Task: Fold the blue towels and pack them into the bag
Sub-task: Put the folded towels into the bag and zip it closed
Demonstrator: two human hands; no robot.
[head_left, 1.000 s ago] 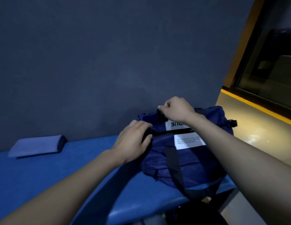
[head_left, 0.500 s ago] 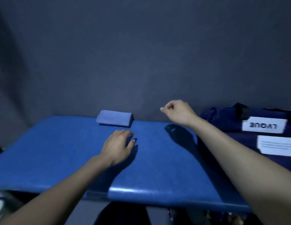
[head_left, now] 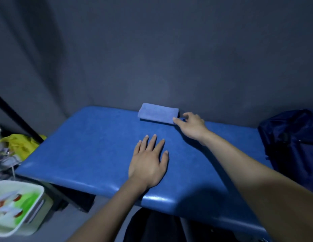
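Head view: folded pale-blue towel beside right hand.

i see a dim room with a dark grey wall behind a padded blue vinyl worktop. left of it sit a yellow plastic bag and a white tray with green print.

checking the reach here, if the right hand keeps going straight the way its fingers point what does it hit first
The folded blue towel. The right hand points up-left at the towel's near right corner, with its fingertips at or just short of that edge; actual contact is unclear. The wall lies behind the towel.
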